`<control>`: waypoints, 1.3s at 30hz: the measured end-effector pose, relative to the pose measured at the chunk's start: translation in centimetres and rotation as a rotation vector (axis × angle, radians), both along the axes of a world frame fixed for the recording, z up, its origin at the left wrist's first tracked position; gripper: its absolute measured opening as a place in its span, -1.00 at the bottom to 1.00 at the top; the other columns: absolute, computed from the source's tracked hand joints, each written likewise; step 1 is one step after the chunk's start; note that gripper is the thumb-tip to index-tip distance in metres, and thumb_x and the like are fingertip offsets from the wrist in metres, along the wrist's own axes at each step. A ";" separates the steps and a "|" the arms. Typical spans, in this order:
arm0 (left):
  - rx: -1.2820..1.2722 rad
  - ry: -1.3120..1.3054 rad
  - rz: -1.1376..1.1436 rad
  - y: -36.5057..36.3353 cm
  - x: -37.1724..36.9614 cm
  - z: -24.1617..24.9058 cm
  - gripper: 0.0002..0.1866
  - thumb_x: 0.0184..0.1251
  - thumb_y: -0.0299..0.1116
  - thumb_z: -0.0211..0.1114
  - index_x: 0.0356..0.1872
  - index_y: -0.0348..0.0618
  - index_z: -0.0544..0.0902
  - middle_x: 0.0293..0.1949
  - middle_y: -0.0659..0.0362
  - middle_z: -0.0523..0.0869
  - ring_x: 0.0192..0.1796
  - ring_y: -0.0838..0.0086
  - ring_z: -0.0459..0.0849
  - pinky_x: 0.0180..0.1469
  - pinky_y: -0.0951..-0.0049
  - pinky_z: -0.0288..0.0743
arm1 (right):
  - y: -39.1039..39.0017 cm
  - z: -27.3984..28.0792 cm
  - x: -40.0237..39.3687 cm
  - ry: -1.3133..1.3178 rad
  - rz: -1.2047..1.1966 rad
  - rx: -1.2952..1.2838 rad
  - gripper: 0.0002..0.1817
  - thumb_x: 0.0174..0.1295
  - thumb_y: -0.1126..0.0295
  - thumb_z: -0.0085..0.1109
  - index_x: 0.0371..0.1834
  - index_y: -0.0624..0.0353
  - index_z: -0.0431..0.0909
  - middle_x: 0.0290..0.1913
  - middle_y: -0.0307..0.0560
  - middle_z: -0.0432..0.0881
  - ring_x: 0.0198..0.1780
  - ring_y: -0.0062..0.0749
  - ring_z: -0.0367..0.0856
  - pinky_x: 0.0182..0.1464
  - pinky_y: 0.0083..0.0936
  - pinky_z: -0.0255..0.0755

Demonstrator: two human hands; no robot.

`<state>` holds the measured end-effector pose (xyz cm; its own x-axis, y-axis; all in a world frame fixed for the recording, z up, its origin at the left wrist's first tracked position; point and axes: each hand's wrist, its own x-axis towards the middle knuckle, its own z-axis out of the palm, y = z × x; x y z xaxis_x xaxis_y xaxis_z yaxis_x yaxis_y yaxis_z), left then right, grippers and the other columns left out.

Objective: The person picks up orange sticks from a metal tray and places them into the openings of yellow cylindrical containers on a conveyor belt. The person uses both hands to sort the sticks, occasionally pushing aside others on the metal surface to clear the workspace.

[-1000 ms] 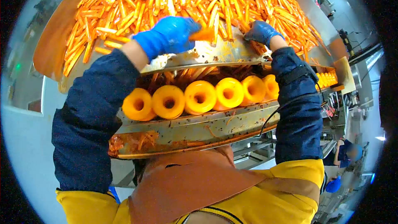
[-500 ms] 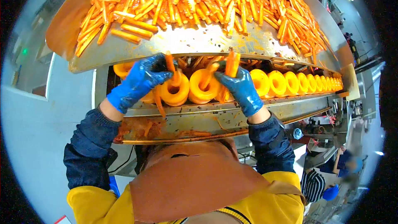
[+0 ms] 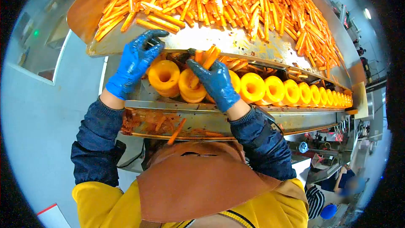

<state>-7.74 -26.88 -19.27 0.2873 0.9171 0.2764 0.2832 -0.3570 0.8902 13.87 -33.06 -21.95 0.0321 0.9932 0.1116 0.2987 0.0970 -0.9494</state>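
Observation:
Blue gloves cover both hands. My left hand (image 3: pixel 137 59) is above the left end of the row of orange rings, its fingers apart and curved near the tray edge, holding nothing. My right hand (image 3: pixel 215 80) is closed around several orange sticks (image 3: pixel 209 57) over the row. One stick stands in the hole of the ring (image 3: pixel 192 88) beside my right fingers. Left of it, another ring (image 3: pixel 163 78) shows an unfilled hole. Above both hands, a metal tray (image 3: pixel 198 40) bears a big heap of orange-red sticks (image 3: pixel 236 0).
More rings (image 3: pixel 253 88) run off to the right. A metal trough (image 3: pixel 219 122) lies below them, with a loose stick (image 3: pixel 177 131) at its near edge. A brown apron (image 3: pixel 202 181) covers my front. At the lower right are people, one in a striped top (image 3: pixel 314 200).
My left hand has let go of its stick, opened and moved up towards the tray. My right hand has shifted left with its sticks. A loose stick now lies at the trough's near edge.

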 end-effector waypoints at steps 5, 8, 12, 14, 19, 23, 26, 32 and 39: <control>0.253 0.329 0.112 2.2 -4.9 -1.1 -0.68 0.24 -0.33 0.23 0.01 -0.16 0.62 -0.29 0.19 0.66 -0.28 0.59 0.55 -0.14 0.49 0.49 | 0.3 -0.5 1.4 -0.068 -0.113 0.313 -0.69 0.31 0.21 0.13 -0.08 0.23 0.62 -0.21 0.07 0.69 -0.23 -0.22 0.69 -0.16 -0.38 0.52; 0.127 0.335 -0.041 -0.6 -3.7 1.0 -0.75 0.21 -0.35 0.26 -0.10 -0.18 0.65 -0.29 0.09 0.69 -0.28 0.43 0.63 -0.12 0.43 0.51 | 1.2 0.6 -0.9 0.096 0.007 0.241 -0.69 0.29 0.21 0.16 -0.09 0.22 0.62 -0.23 0.06 0.70 -0.22 -0.25 0.70 -0.15 -0.39 0.52; -0.004 0.535 -0.716 -4.7 -2.0 -0.7 -0.79 0.16 -0.26 0.27 -0.26 -0.14 0.68 -0.34 -0.01 0.69 -0.30 0.08 0.66 -0.22 0.23 0.54 | 2.7 -0.3 -3.5 -0.371 0.280 0.175 -0.58 0.10 0.08 0.30 -0.18 0.23 0.63 -0.31 0.13 0.67 -0.25 -0.01 0.66 -0.12 -0.25 0.51; -0.050 0.651 -0.717 -7.4 -1.4 -4.7 -0.76 0.15 -0.19 0.27 -0.26 -0.11 0.68 -0.34 -0.02 0.69 -0.30 0.05 0.65 -0.24 0.17 0.54 | 2.5 0.7 -3.2 -0.425 0.348 0.190 -0.55 0.07 0.05 0.32 -0.17 0.24 0.63 -0.28 0.14 0.67 -0.25 0.00 0.65 -0.11 -0.26 0.51; 0.028 1.027 -0.577 -12.0 0.4 -14.4 -0.77 0.10 -0.21 0.27 -0.24 -0.04 0.65 -0.40 -0.03 0.66 -0.41 0.05 0.64 -0.40 0.08 0.51 | 6.8 4.2 3.8 -0.418 0.212 0.307 -0.71 0.22 0.17 0.18 -0.20 0.16 0.67 -0.31 0.01 0.70 -0.26 -0.29 0.69 -0.13 -0.42 0.51; 0.206 0.768 -0.317 -12.6 0.4 -19.5 -0.81 0.07 -0.32 0.18 -0.30 -0.12 0.63 -0.44 -0.03 0.64 -0.46 0.07 0.63 -0.45 0.08 0.49 | 13.3 7.2 14.6 -1.074 -0.349 0.153 -0.53 0.20 -0.01 0.15 -0.14 0.21 0.65 -0.17 0.10 0.68 -0.09 -0.10 0.66 -0.01 -0.30 0.48; 0.271 0.903 -0.439 -12.3 -0.4 -18.8 -0.83 0.04 -0.30 0.24 -0.36 -0.14 0.62 -0.42 -0.03 0.64 -0.36 0.09 0.66 -0.33 0.13 0.53 | 17.0 5.9 18.7 -1.086 -0.316 -0.291 -0.36 0.10 -0.19 0.15 -0.21 0.29 0.63 -0.22 0.21 0.67 -0.12 0.03 0.64 -0.05 -0.22 0.46; -0.215 0.513 -0.482 -8.7 -4.2 -3.7 -0.61 -0.03 -0.28 0.38 -0.12 -0.19 0.66 -0.33 -0.03 0.69 -0.32 0.19 0.67 -0.26 0.30 0.54 | 15.9 4.8 18.4 -1.285 0.000 -0.225 -0.48 -0.03 0.04 0.25 -0.30 0.40 0.62 -0.20 0.35 0.62 -0.14 0.15 0.62 -0.08 -0.20 0.49; -0.138 0.556 -0.348 -1.4 -4.4 3.5 -0.66 0.01 -0.25 0.35 -0.16 -0.16 0.68 -0.33 -0.06 0.68 -0.40 0.15 0.65 -0.28 0.27 0.53 | 14.1 4.8 17.8 -1.184 -0.029 -0.243 -0.51 -0.06 0.12 0.28 -0.16 0.32 0.61 -0.09 0.33 0.61 -0.03 0.13 0.60 0.07 -0.20 0.45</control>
